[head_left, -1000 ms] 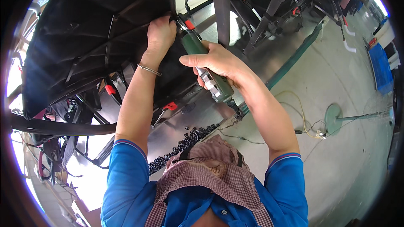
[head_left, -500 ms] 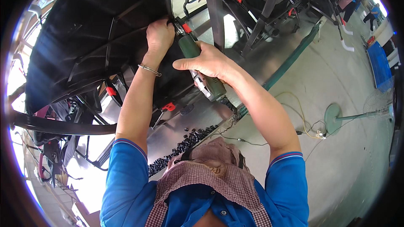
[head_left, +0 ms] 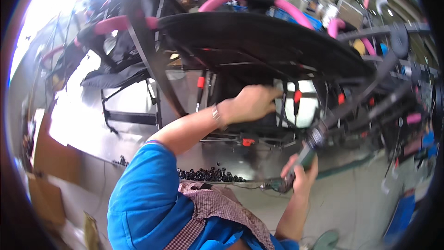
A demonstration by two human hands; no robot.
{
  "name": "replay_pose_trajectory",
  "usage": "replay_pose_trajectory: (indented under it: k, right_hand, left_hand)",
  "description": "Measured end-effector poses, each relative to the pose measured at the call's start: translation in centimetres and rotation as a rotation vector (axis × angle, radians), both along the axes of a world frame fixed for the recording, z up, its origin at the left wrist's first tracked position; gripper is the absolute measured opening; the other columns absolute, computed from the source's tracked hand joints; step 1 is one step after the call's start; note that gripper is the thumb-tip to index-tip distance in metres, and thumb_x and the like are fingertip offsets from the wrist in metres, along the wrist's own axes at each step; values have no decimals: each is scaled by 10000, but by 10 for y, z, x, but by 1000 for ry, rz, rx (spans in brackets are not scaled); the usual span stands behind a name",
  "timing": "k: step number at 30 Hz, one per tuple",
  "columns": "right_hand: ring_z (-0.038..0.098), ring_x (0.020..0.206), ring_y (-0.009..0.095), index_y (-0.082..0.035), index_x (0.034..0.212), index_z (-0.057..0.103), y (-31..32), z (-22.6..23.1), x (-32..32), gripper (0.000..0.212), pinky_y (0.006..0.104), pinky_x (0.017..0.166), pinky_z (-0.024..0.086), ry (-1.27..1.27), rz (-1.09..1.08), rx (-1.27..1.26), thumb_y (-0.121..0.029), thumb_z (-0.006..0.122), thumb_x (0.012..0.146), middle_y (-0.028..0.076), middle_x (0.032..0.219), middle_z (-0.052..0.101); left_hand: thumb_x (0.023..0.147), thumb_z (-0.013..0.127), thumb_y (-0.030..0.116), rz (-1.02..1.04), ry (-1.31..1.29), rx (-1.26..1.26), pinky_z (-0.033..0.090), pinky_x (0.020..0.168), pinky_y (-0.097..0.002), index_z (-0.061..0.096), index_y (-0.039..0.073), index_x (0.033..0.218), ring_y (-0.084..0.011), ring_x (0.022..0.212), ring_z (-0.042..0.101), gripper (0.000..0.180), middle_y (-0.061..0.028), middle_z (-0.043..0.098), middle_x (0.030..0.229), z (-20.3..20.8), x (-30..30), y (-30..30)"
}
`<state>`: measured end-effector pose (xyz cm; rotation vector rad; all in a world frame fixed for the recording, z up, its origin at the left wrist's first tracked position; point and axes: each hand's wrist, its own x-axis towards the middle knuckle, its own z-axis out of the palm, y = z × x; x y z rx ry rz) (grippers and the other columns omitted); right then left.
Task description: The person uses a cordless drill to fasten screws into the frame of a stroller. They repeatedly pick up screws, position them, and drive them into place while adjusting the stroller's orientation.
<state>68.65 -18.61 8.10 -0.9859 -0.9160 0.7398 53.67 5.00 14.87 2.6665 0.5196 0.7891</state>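
My right hand (head_left: 303,176) grips a corded green power drill (head_left: 303,157), held low at the right. Its silver nose points up and away from me, beside a dark metal tube. My left hand (head_left: 252,104) is raised in front of the black fabric and framework of a stroller-like frame (head_left: 259,32). Its fingers look stretched out and apart, though blurred, with nothing seen in them. Whether the fingertips touch the frame, I cannot tell. Red clips (head_left: 297,96) sit on the frame parts beyond that hand.
Small black parts (head_left: 210,175) lie heaped along the near edge of the metal table (head_left: 189,159). Another black frame (head_left: 129,83) stands at the left, with pink foam bars (head_left: 222,1) behind. Cardboard (head_left: 58,153) stands lower left. A green round base (head_left: 326,240) sits lower right.
My view has swung round. My hands, close together at the frame before, are now apart: the left has come off it, the right has drawn the power drill back to the right.
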Motion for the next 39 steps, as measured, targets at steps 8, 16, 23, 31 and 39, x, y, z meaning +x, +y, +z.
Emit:
replay_pose_trajectory:
  k: [8, 16, 23, 31, 39]
  right_hand:
    - [588, 511, 186, -47, 1340, 375, 25, 1, 58, 531, 289, 435, 491, 5, -430, -5, -307, 600, 935, 210, 1258, 596]
    - [571, 480, 161, -31, 1298, 402, 83, 32, 23, 476, 288, 441, 508, 144, -404, -96, -194, 632, 914, 169, 1143, 665]
    - [594, 548, 161, -36, 1127, 498, 50, -19, -3, 562, 291, 447, 502, 74, -766, -347, -468, 725, 848, 89, 810, 596]
    - [522, 550, 146, -65, 1105, 583, 47, -48, -48, 523, 266, 447, 446, 313, -877, -431, -533, 652, 884, 51, 1038, 646]
    - [543, 455, 189, -68, 1191, 426, -70, -144, -211, 367, 335, 397, 487, -159, -559, -845, -151, 628, 895, 91, 778, 547]
  left_hand:
    - [778, 738, 360, 145, 384, 99, 461, 831, -408, 498, 37, 1299, -303, 906, 610, 658, -115, 597, 910, -46, -129, -36]
    - [684, 780, 133, -66, -211, 189, 530, 773, -390, 620, -12, 1041, -305, 886, 639, 416, -126, 626, 923, -30, -190, -44]
    - [796, 658, -3, 1097, -601, 782, 452, 878, -443, 592, -1, 1138, -359, 1016, 571, 349, -161, 624, 1059, -46, -444, 47]
    - [893, 613, 111, 1244, -948, -269, 429, 842, -346, 577, 2, 1211, -245, 956, 558, 338, -115, 620, 1056, -152, -688, 205]
    - [874, 643, 74, 815, -1258, -934, 440, 489, -254, 655, 25, 1039, -107, 578, 566, 173, -15, 639, 767, -181, -624, 199]
